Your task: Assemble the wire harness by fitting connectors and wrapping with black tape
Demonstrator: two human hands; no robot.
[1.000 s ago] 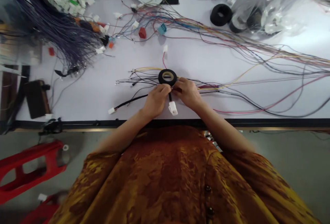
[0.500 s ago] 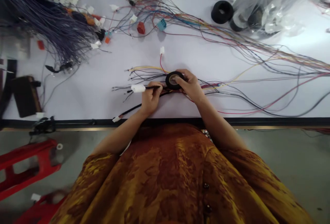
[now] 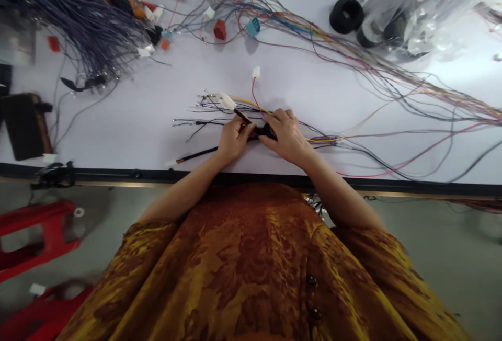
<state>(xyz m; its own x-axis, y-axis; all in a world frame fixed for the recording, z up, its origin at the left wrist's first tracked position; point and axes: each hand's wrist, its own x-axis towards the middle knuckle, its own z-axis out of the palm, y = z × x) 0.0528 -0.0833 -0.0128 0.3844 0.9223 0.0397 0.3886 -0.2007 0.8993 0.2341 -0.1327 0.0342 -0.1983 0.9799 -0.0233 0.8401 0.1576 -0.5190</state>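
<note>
My left hand (image 3: 232, 139) pinches a black-sleeved cable (image 3: 242, 116) that ends in a white connector (image 3: 226, 101), tilted up to the left. Close beside it, my right hand (image 3: 287, 137) is closed around a roll of black tape (image 3: 270, 131), which is mostly covered by the fingers. Between the hands, the tape meets the wire bundle; the exact contact is hidden. Loose black and yellow wire ends fan out to the left. Another black-sleeved cable (image 3: 198, 154) lies below my left hand. A red wire with a small white connector (image 3: 256, 72) points away above the hands.
A long bundle of coloured wires (image 3: 314, 30) with a red connector (image 3: 220, 30) and a blue connector (image 3: 253, 27) crosses the back. Purple wires (image 3: 86, 27) are heaped at left, near a dark phone-like object (image 3: 26, 125). Tape rolls (image 3: 346, 15) and a plastic bag (image 3: 435, 22) stand at back right.
The tape roll has turned from facing up to being mostly covered by my right hand. The white connector on the held cable has swung up and right. The whole view has shifted slightly.
</note>
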